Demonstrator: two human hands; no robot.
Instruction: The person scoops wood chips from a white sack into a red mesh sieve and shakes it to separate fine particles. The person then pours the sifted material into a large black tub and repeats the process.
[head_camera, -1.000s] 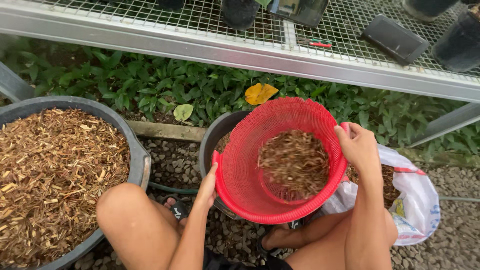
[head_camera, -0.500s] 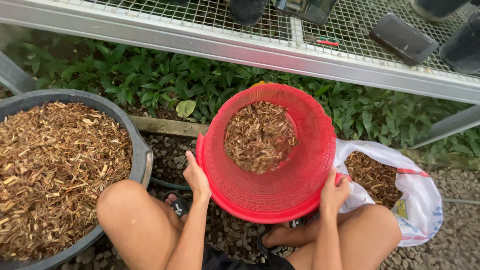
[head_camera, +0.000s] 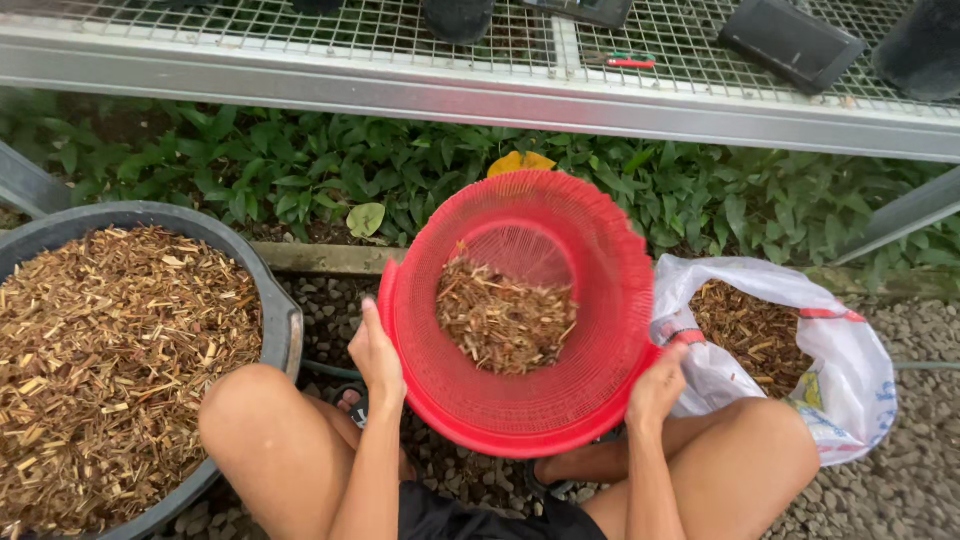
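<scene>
The left hand (head_camera: 378, 358) and right hand (head_camera: 655, 388) each clasp a side of the red sieve (head_camera: 520, 310), held tilted above the knees with brown wood chips (head_camera: 503, 318) inside. A grey tub (head_camera: 285, 320) of chips sits left, a white bag (head_camera: 840, 370) right; leafy plants (head_camera: 300, 180) and a mesh bench (head_camera: 400, 60) lie beyond.
</scene>
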